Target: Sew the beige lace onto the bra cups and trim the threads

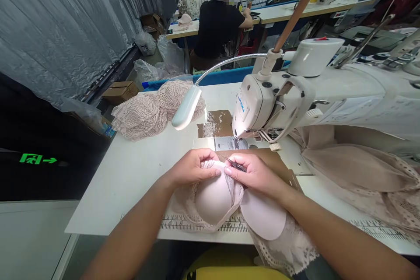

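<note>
A pale pink lace bra (213, 201) with smooth moulded cups lies in front of me at the table's front edge. My left hand (198, 167) pinches the upper edge of its left cup between thumb and fingers. On the other side of that edge, my right hand (251, 170) is closed on the fabric too. Small dark thread snips (235, 164) sit in the right hand, their tips pointing left. The second cup (264, 214) hangs below my right wrist, and its lace drapes over the table edge.
A white sewing machine (256, 100) stands just beyond my hands, with a lamp (187, 107) on a bendy neck. Stacked lace cups (144, 111) lie at the back left. More beige fabric (354, 170) is heaped right. A person (218, 22) sits at a table ahead.
</note>
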### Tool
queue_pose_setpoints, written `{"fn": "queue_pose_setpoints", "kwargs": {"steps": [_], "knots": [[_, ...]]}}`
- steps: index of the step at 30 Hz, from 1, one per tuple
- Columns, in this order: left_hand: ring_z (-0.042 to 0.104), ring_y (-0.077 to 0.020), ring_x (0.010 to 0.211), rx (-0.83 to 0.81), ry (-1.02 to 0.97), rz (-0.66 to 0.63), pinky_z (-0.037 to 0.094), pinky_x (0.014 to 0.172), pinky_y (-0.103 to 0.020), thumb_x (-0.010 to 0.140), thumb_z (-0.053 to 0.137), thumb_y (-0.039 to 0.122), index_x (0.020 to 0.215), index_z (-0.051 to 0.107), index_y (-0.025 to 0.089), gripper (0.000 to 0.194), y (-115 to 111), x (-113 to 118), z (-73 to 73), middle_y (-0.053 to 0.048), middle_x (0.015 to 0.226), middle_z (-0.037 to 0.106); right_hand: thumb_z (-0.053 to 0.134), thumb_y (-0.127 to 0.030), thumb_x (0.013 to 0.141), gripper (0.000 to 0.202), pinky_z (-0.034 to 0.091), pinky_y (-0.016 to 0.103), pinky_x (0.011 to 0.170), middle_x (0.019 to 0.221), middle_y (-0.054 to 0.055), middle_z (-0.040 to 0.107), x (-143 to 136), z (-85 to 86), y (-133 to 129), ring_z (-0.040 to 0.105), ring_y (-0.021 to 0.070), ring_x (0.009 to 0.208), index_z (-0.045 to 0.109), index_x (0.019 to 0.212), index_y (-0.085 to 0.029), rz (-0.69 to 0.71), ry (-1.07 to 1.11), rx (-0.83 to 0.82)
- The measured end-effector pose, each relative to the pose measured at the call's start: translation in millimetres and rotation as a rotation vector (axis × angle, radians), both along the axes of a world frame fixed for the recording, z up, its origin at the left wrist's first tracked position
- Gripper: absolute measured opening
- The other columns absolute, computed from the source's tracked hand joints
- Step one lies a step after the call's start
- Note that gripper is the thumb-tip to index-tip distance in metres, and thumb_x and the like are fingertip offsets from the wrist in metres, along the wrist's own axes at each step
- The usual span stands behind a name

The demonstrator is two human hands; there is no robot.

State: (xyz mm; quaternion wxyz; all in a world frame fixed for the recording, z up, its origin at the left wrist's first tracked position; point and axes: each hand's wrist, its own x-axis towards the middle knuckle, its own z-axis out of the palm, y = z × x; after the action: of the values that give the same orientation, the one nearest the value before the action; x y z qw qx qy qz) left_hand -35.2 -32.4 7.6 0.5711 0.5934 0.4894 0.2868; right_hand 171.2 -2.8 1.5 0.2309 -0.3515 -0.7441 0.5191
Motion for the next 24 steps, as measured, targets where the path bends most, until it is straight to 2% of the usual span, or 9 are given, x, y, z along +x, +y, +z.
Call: {"fn": "queue_pose_setpoints", "kwargs": {"steps": [4, 8, 11, 14, 17, 21, 24], "knots": [[0.048, -0.0106, 0.066, -0.082, -0.081, 0.005, 0.038, 0.058, -0.02, 0.073, 0.07, 0.032, 0.084, 0.065, 0.013, 0.023, 1, 3, -3.9, -0.001, 0.074, 0.056, 0.053, -0.034, 0.084, 0.019, 0.042, 0.027, 0.063, 0.074, 0.001, 0.06, 2, 0.5, 0, 0.053, 0.0153, 0.069, 0.061, 0.079, -0.018, 0.005, 0.02, 0.031], [0.057, -0.0153, 0.072, -0.143, -0.133, -0.011, 0.045, 0.065, -0.025, 0.075, 0.069, 0.039, 0.089, 0.069, 0.011, 0.031, 2, 3, -6.3, -0.005, 0.081, 0.064, 0.055, -0.036, 0.084, 0.021, 0.047, 0.032, 0.077, 0.094, 0.005, 0.065, 4, -7.6, 3, 0.059, 0.0194, 0.088, 0.061, 0.096, -0.019, -0.021, 0.083, -0.001], [0.06, -0.0176, 0.077, -0.136, -0.144, 0.0, 0.047, 0.069, -0.026, 0.075, 0.069, 0.038, 0.092, 0.071, 0.012, 0.031, 1, 4, -5.8, -0.007, 0.086, 0.068, 0.05, -0.043, 0.088, 0.031, 0.048, 0.03, 0.072, 0.087, 0.004, 0.064, 8, -13.2, 6, 0.061, 0.0173, 0.08, 0.055, 0.107, -0.019, -0.037, 0.147, -0.089], [0.061, -0.017, 0.077, -0.127, -0.154, 0.022, 0.047, 0.07, -0.026, 0.076, 0.069, 0.036, 0.092, 0.073, 0.014, 0.028, 0, 6, -4.9, -0.006, 0.087, 0.07, 0.046, -0.044, 0.089, 0.032, 0.047, 0.029, 0.07, 0.082, 0.003, 0.062, 13, -11.7, 10, 0.059, 0.016, 0.076, 0.059, 0.105, -0.019, -0.029, 0.117, -0.064], [0.063, -0.0177, 0.08, -0.146, -0.218, 0.037, 0.048, 0.073, -0.027, 0.076, 0.07, 0.035, 0.093, 0.073, 0.014, 0.027, 0, 7, -5.8, -0.007, 0.089, 0.071, 0.055, -0.039, 0.084, 0.027, 0.047, 0.028, 0.072, 0.087, 0.004, 0.062, 15, -5.6, 12, 0.058, 0.0158, 0.079, 0.063, 0.101, -0.019, 0.012, 0.079, -0.016], [0.063, -0.018, 0.077, -0.185, -0.248, 0.052, 0.048, 0.071, -0.027, 0.073, 0.073, 0.036, 0.092, 0.074, 0.013, 0.03, 0, 8, -9.9, -0.008, 0.086, 0.072, 0.058, -0.037, 0.082, 0.024, 0.042, 0.023, 0.053, 0.068, -0.002, 0.052, 14, 0.5, 8, 0.049, 0.0107, 0.058, 0.061, 0.098, -0.019, 0.055, 0.037, -0.153], [0.06, -0.0153, 0.069, -0.191, -0.24, 0.049, 0.046, 0.065, -0.025, 0.071, 0.074, 0.035, 0.086, 0.074, 0.011, 0.029, 2, 9, -12.6, -0.006, 0.076, 0.07, 0.059, -0.035, 0.082, 0.021, 0.042, 0.023, 0.055, 0.07, -0.002, 0.054, 11, 2.0, 4, 0.05, 0.0112, 0.061, 0.061, 0.094, -0.018, 0.053, 0.034, -0.135]]}}
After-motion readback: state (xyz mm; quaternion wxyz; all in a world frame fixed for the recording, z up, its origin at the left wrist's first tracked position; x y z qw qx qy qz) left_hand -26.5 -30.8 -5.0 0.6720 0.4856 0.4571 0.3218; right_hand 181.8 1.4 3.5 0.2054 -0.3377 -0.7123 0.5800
